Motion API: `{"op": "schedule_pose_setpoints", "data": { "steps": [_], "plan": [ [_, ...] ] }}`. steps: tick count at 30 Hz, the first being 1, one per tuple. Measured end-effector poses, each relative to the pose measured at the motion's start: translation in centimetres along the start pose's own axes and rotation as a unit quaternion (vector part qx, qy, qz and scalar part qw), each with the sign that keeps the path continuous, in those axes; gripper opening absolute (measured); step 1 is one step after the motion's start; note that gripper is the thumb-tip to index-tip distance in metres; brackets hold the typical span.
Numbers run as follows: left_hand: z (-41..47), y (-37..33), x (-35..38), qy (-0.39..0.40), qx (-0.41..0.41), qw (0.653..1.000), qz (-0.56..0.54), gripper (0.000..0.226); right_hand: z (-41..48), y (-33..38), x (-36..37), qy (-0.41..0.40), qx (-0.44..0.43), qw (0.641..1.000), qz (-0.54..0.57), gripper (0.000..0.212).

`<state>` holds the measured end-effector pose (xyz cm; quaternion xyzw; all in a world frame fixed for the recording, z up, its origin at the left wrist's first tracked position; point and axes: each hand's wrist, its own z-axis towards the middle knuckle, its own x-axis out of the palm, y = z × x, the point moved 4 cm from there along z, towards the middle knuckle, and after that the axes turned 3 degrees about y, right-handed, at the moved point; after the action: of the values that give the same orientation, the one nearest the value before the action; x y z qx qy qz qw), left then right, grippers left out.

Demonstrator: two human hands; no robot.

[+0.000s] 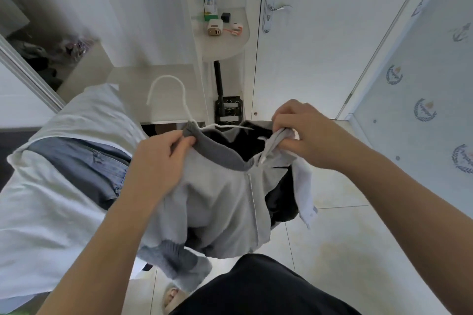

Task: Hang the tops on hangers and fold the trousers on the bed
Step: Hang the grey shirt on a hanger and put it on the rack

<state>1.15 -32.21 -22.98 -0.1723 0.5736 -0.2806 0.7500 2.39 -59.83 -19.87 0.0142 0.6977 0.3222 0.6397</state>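
Pinching the grey top (217, 194) open, curled hands (163, 158) (304, 133) seemingly straddle the white hanger (166, 77)

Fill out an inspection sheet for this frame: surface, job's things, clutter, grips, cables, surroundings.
Surface: bed with a pale sheet, at the left.
Job's things: grey zip top held up in the air; white hanger with one arm reaching into the neck opening and its hook sticking out; blue trousers lying on the bed.
Clutter: small boxes and gadgets on the corner shelf.
Grips: left hand pinches the top's dark collar; right hand grips its front edge.
Cables: what looks like a coiled orange-and-white cable on the shelf.
Surroundings: white door with door handle, tiled floor, patterned wall at the right.
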Motion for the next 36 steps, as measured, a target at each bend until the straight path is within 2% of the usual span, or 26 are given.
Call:
{"op": "schedule_pose_setpoints", "data": {
  "steps": [4, 9, 12, 15, 19, 21, 22, 25, 29, 33, 36],
  "plan": [
    [-0.4, -1.0, 3.1, 0.043, -0.002, 0.999, 0.008, 0.03, 0.7, 0.1, 0.5, 0.017, 0.01, 0.999, 0.03, 0.006],
    [-1.1, -1.1, 5.4, 0.05, -0.009, 0.998, 0.028, 0.027, 1.0, 1.1, 0.1, -0.016, 0.012, 0.996, 0.092, 0.012],
    [-0.9, 0.7, 4.5, 0.031, -0.024, 0.999, 0.018, 0.028, 1.0, -0.9, 0.4, 0.011, 0.055, 0.997, 0.052, 0.009],
    [-0.7, 1.8, 3.2, -0.004, -0.033, 0.999, 0.015, 0.029, 1.0, -3.1, 1.5, 0.023, 0.123, 0.991, 0.038, 0.015],
    [-1.4, 1.0, 3.7, 0.003, -0.006, 1.0, -0.013, 0.032, 0.9, -4.0, 3.5, 0.033, 0.159, 0.971, 0.178, 0.027],
    [-1.9, 0.3, 3.7, 0.007, 0.019, 0.999, -0.026, 0.032, 0.7, -4.3, 4.7, -0.007, 0.198, 0.952, 0.234, 0.05],
    [-2.2, -0.1, 3.5, 0.005, 0.032, 0.999, -0.034, 0.033, 0.6, -4.6, 5.3, -0.04, 0.226, 0.94, 0.252, 0.055],
    [-2.5, -1.0, 2.9, 0.0, 0.059, 0.996, -0.064, 0.046, 0.2, -5.6, 7.3, -0.083, 0.267, 0.928, 0.246, 0.042],
    [-2.7, -1.3, 2.6, -0.002, 0.072, 0.994, -0.076, 0.034, 0.1, -5.6, 8.9, -0.042, 0.26, 0.943, 0.202, 0.032],
    [-2.7, -1.6, 2.6, 0.012, 0.068, 0.995, -0.071, 0.032, 0.5, -5.2, 8.1, -0.081, 0.236, 0.962, 0.109, 0.006],
    [-2.2, -1.7, 2.6, 0.031, 0.081, 0.995, -0.053, 0.038, 0.7, -4.9, 6.0, -0.118, 0.257, 0.953, 0.108, 0.023]
  ]
}}
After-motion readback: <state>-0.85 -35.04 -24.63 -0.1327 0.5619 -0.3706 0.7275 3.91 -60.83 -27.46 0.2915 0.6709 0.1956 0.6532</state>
